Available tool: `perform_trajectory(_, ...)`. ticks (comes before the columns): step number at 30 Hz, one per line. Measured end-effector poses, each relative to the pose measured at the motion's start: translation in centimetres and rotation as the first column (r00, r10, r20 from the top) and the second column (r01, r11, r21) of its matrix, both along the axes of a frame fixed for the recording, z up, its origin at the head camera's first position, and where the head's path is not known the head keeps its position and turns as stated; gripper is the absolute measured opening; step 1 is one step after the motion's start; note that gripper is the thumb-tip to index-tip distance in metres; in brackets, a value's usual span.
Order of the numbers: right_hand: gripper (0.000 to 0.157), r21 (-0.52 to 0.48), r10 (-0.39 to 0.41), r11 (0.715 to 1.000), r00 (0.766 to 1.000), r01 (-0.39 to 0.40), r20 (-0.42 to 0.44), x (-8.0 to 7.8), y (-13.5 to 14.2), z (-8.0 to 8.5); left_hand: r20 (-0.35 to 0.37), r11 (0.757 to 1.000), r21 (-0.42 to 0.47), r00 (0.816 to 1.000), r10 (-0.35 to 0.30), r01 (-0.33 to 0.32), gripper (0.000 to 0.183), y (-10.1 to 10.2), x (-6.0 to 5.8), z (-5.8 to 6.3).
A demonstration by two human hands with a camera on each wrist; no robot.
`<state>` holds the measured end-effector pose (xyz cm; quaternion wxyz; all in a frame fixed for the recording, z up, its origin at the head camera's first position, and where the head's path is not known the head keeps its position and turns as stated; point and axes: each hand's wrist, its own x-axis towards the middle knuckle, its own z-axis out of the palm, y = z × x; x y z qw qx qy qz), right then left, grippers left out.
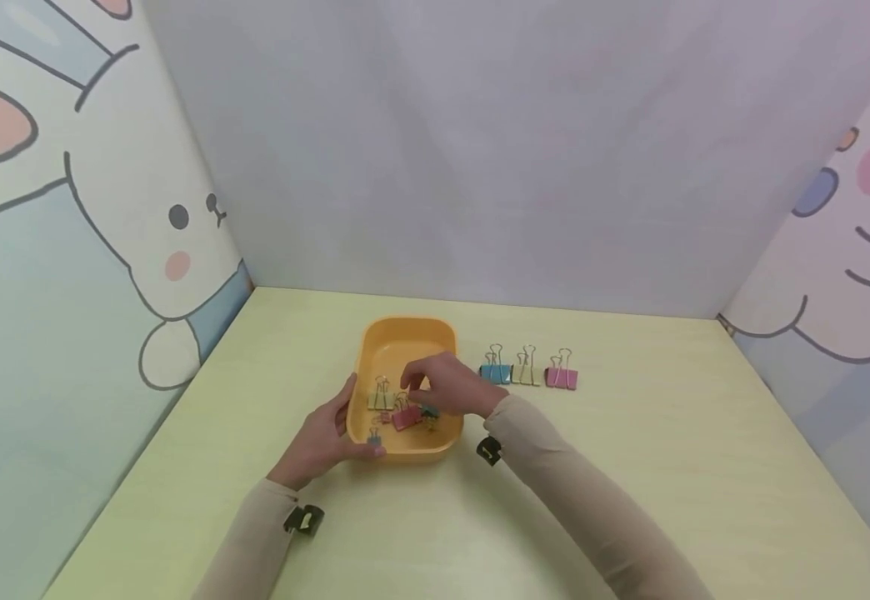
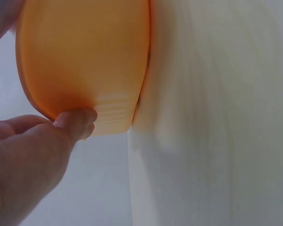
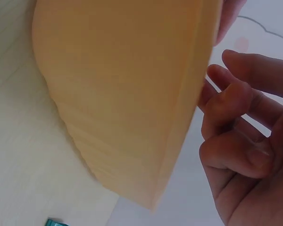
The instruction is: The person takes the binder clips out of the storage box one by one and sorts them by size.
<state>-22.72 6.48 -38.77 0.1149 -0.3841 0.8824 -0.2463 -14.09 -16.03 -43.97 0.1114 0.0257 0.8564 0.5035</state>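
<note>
Between the left edge and the middle of the yellow-green table (image 1: 675,450), nearer the far edge than the view's bottom, stands an orange tray (image 1: 405,352) with rounded corners and smooth sides. Its contents gather in the half nearer the person: a pale yellow clip (image 1: 381,402) by the left wall, a red-pink clip (image 1: 407,417) in the middle, a tiny pink clip (image 1: 385,417) between these two, a small blue clip (image 1: 374,439) at the near left corner, and a dark green clip (image 1: 429,411) toward the right wall, partly hidden.

The left hand (image 1: 322,439) grips the tray at its near left corner, thumb over the rim. The right hand (image 1: 456,385) reaches over the right wall with bent fingers above the clips; whether its fingertips pinch one cannot be told.

Right of the tray, a row roughly along the far edge holds a glossy blue clip (image 1: 496,373), a cream clip (image 1: 526,375) and a magenta clip (image 1: 562,378), their wire handles raised toward that edge.
</note>
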Motion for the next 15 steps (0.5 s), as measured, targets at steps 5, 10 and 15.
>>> perform_trajectory(5, 0.016, 0.089, 0.02, 0.996, 0.999, -0.017, -0.031, -0.1, -0.9, 0.7, 0.003, 1.0, 0.007, 1.0, 0.002, -0.002, 0.125, -0.1, 0.1, -0.1)
perform_trajectory(10, 0.02, 0.185, 0.0, 0.983, 0.999, 0.006, -0.034, -0.4, -1.8, 0.9, -0.004, 1.0, 0.024, 1.0, -0.001, 0.001, 0.126, -0.2, 0.1, -0.1)
perform_trajectory(15, 0.02, 0.267, -0.034, 0.963, 0.999, 0.034, -0.004, -0.5, -2.5, 0.6, -0.012, 0.999, 0.031, 1.0, -0.008, 0.008, 0.126, -0.1, 0.1, -0.1)
